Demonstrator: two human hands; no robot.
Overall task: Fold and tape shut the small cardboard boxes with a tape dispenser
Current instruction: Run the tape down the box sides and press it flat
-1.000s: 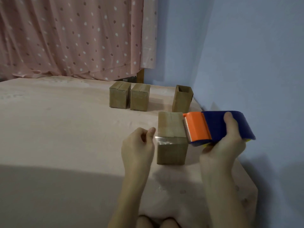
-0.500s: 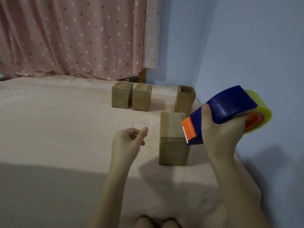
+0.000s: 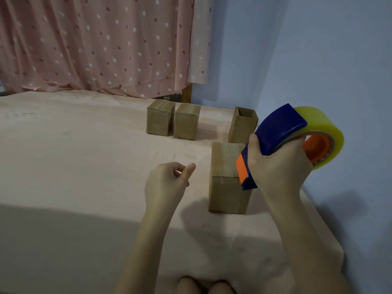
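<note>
A small cardboard box (image 3: 228, 187) stands closed on the pink surface, with clear tape across its top and down its front. My right hand (image 3: 277, 166) grips a blue and orange tape dispenser (image 3: 275, 134) with a yellowish tape roll (image 3: 324, 126), held tilted just right of the box top. Its orange blade end overlaps the box's right edge. My left hand (image 3: 167, 183) hovers left of the box, fingers loosely curled, holding nothing. Two closed boxes (image 3: 160, 120) (image 3: 186, 122) stand side by side farther back. An open-topped box (image 3: 242, 125) stands behind the near one.
A pink dotted curtain (image 3: 95, 45) hangs along the back. A blue wall (image 3: 339, 60) runs close on the right, beside the surface's right edge. The pink surface (image 3: 74, 155) stretches wide to the left. My knees (image 3: 203, 286) show at the bottom.
My right hand lifted the dispenser off the box top and tilted it up to the right. My left hand let go of the box's front edge and drew back left.
</note>
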